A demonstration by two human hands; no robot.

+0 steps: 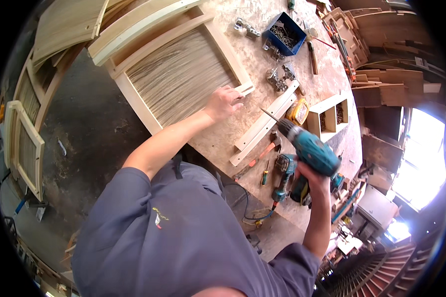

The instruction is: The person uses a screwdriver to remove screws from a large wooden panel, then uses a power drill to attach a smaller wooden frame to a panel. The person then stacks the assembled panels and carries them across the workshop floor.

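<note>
My right hand grips a teal and black cordless drill, whose long thin bit points up and left toward my other hand. Resting at the near edge of a pale wooden frame is my left hand, fingers curled together. Whatever they pinch is too small or hidden to name. A grey-brown wood-grain panel fills the frame, which lies on the workbench. Between the hands lie two pale drilled wooden strips.
On the bench are a blue box of screws, metal hinges, a yellow container, and a divided wooden box. Close to me lie a hammer, a screwdriver and a second power tool with a cable. More frames stand left.
</note>
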